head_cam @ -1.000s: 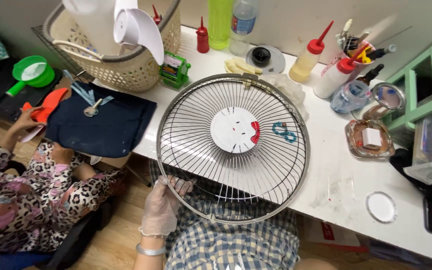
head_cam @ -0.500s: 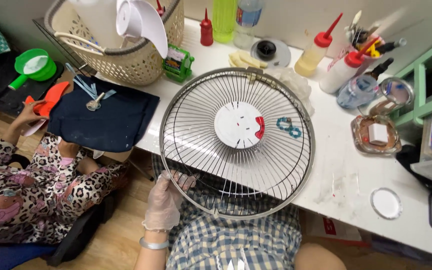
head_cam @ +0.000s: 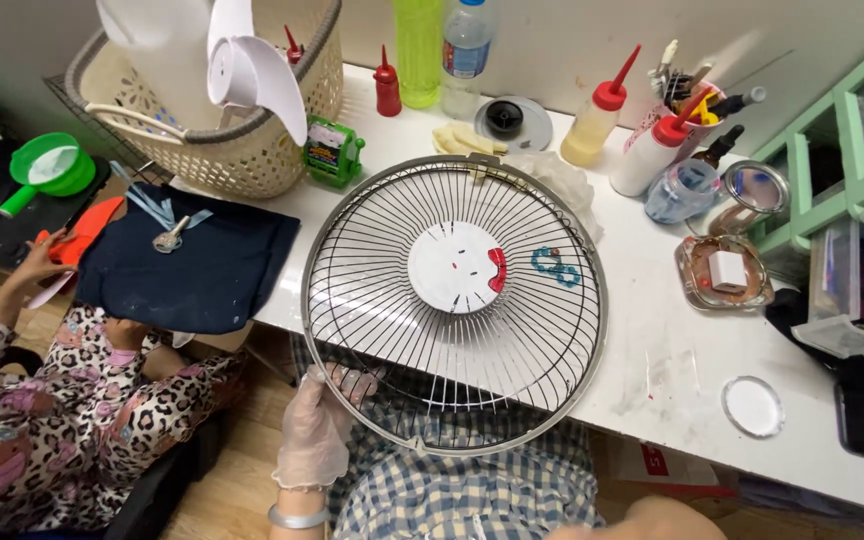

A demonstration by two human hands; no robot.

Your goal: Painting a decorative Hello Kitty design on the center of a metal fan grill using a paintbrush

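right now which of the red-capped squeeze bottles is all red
The small bottle at the back, beside the green bottle. Its body is red too; the other two have a yellowish and a white body.

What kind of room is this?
Probably a small craft or repair workshop: a wire fan guard lies on a white worktable, with squeeze bottles and a brush cup behind it.

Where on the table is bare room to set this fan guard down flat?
Bare white table lies right of the fan guard, between the square glass dish and round lid. The back edge is crowded with squeeze bottles; the basket and dark cloth fill the left.
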